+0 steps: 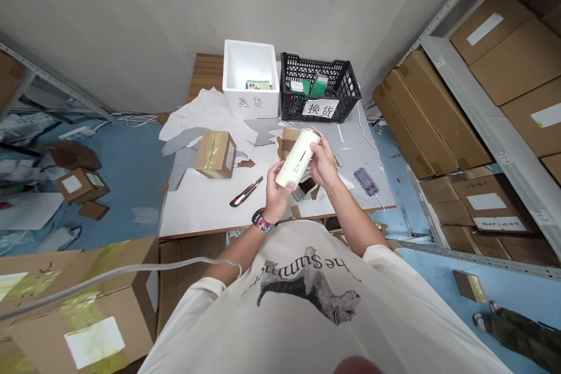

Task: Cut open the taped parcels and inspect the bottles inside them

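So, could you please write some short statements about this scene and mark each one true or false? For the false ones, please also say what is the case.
1. The left hand and the right hand both hold a white cylinder. True.
2. The crate stands left of the foam box. False: the black plastic crate stands right of the white foam box.
3. A box cutter with a red and black handle lies on the table. True.
4. The watch is on the right wrist. False: the watch is on the left wrist.
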The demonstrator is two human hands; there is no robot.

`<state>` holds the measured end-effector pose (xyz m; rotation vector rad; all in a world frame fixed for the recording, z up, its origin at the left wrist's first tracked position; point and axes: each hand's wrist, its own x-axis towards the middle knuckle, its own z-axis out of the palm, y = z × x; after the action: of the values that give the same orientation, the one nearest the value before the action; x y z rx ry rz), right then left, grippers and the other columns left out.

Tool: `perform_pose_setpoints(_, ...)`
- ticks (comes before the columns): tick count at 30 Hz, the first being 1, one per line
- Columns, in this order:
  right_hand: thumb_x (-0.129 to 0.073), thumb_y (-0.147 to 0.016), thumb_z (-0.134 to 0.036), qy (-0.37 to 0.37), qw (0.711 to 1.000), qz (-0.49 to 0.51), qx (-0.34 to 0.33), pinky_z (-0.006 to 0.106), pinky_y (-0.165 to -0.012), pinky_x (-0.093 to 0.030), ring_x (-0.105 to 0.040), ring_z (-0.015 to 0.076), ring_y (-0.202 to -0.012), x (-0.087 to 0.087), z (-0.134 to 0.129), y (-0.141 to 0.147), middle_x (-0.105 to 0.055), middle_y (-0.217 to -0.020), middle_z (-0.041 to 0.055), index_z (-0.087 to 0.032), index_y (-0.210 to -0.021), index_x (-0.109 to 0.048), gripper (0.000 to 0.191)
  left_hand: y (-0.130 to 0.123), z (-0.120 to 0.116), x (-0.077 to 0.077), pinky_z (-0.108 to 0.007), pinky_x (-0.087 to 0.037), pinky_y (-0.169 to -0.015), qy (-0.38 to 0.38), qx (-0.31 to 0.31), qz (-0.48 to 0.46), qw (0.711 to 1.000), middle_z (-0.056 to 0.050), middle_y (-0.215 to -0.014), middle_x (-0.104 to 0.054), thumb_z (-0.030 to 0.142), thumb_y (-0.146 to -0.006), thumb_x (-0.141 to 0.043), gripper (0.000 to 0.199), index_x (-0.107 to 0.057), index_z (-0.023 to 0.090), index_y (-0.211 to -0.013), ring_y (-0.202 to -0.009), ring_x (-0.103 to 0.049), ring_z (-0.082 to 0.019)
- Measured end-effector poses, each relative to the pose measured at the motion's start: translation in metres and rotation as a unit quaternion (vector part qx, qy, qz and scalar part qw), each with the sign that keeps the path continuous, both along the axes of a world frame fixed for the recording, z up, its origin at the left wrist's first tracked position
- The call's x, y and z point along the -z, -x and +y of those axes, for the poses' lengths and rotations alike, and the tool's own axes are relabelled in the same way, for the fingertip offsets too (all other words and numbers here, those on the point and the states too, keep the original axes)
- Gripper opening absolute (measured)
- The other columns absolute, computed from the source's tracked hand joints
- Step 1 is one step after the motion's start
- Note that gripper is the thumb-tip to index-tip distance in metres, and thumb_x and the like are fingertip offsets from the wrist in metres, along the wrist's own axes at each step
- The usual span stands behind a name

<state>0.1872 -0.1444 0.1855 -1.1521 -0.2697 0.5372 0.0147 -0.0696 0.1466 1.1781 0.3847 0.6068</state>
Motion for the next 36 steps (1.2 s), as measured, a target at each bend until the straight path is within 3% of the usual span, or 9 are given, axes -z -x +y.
perform_pose_setpoints(4, -0.085, -0.09, -0.061, 0.018, 0.998, 0.048, 0.033, 0.037, -0.086, -0.073, -0.079, 0.0239, -0.098, 0.015, 0.006, -0.008, -0.08, -0.107, 0.0004, -0.031, -0.133, -0.067, 0.056, -0.001, 0.012, -0.008, -0.035, -0.07, -0.079, 0.223, 0.154, 0.023, 0.962, -0.017, -0.14, -0.079, 0.085, -0.109, -0.059, 0.081, -0.053, 0.028, -0.168, -0.095, -0.082, -0.022)
perform_pose_setpoints(8, -0.072, -0.092, -0.075, 0.038, 0.997, 0.06, -0.031, 0.047, -0.092, -0.074, -0.081, 0.0319, -0.107, 0.023, 0.007, -0.007, -0.083, -0.102, 0.0079, -0.025, -0.12, -0.068, 0.058, -0.001, 0.017, -0.011, -0.035, -0.072, -0.078, 0.249, 0.199, 0.053, 0.946, -0.017, -0.127, -0.083, 0.082, -0.108, -0.065, 0.082, -0.059, 0.022, -0.163, -0.092, -0.083, -0.024)
perform_pose_setpoints(12, -0.081, -0.088, -0.07, 0.018, 0.998, 0.044, -0.034, 0.045, -0.093, -0.074, -0.08, 0.0305, -0.114, 0.018, 0.001, 0.003, -0.085, -0.119, 0.0065, -0.028, -0.132, -0.067, 0.062, 0.01, 0.008, -0.005, -0.047, -0.074, -0.09, 0.005, 0.068, 0.077, 0.995, -0.013, -0.136, -0.075, 0.068, -0.096, -0.088, 0.083, -0.059, 0.032, -0.165, -0.114, -0.08, -0.031)
perform_pose_setpoints(17, -0.088, -0.087, -0.062, 0.005, 0.999, 0.023, -0.024, 0.041, -0.093, -0.074, -0.078, 0.0257, -0.118, 0.013, -0.007, 0.007, -0.08, -0.137, 0.002, -0.036, -0.14, -0.065, 0.063, 0.019, 0.001, 0.006, -0.063, -0.06, -0.123, -0.31, -0.079, 0.096, 0.942, -0.017, -0.148, -0.062, 0.059, -0.086, -0.1, 0.082, -0.068, 0.03, -0.156, -0.147, -0.062, -0.042)
perform_pose_setpoints(20, -0.082, -0.091, -0.062, -0.011, 0.999, 0.048, 0.015, 0.041, -0.096, -0.073, -0.076, 0.0266, -0.122, 0.016, -0.007, 0.01, -0.081, -0.135, 0.0025, -0.034, -0.137, -0.066, 0.056, 0.014, -0.006, 0.01, -0.055, -0.066, -0.112, -0.194, -0.035, 0.049, 0.979, -0.017, -0.158, -0.059, 0.067, -0.086, -0.098, 0.097, -0.055, 0.032, -0.165, -0.144, -0.065, -0.039)
perform_pose_setpoints(24, -0.078, -0.094, -0.062, -0.013, 0.999, 0.042, 0.007, 0.045, -0.1, -0.073, -0.075, 0.0283, -0.125, 0.017, -0.013, 0.017, -0.08, -0.138, 0.0038, -0.033, -0.141, -0.065, 0.057, 0.01, -0.013, 0.017, -0.042, -0.069, -0.087, 0.05, 0.085, 0.024, 0.995, -0.013, -0.143, -0.07, 0.081, -0.099, -0.077, 0.09, -0.046, 0.034, -0.169, -0.1, -0.078, -0.024)
perform_pose_setpoints(27, -0.087, -0.089, -0.059, 0.015, 0.999, -0.013, -0.035, 0.046, -0.101, -0.072, -0.075, 0.0297, -0.127, 0.014, -0.027, 0.018, -0.078, -0.142, 0.0047, -0.036, -0.147, -0.064, 0.066, 0.011, -0.007, 0.025, -0.041, -0.068, -0.081, 0.082, 0.102, 0.043, 0.99, -0.012, -0.142, -0.073, 0.079, -0.104, -0.07, 0.079, -0.051, 0.034, -0.165, -0.093, -0.077, -0.022)
perform_pose_setpoints(31, -0.101, -0.079, -0.05, 0.077, 0.989, -0.125, -0.004, 0.05, -0.115, -0.066, -0.071, 0.0336, -0.138, 0.008, -0.054, 0.005, -0.075, -0.152, 0.0087, -0.033, -0.145, -0.071, 0.074, 0.005, 0.012, 0.04, -0.051, -0.066, -0.108, -0.127, 0.111, 0.062, 0.984, -0.015, -0.156, -0.07, 0.068, -0.102, -0.079, 0.073, -0.063, 0.028, -0.16, -0.133, -0.072, -0.034)
perform_pose_setpoints(36, -0.099, -0.078, -0.045, 0.127, 0.956, -0.229, 0.136, 0.055, -0.136, -0.047, -0.066, 0.034, -0.15, 0.016, -0.088, -0.02, -0.072, -0.158, 0.0114, -0.029, -0.147, -0.072, 0.075, -0.012, 0.025, 0.07, -0.066, -0.048, -0.132, -0.449, 0.096, 0.087, 0.884, -0.014, -0.149, -0.075, 0.042, -0.106, -0.074, 0.029, -0.085, 0.027, -0.128, -0.146, -0.064, -0.038)
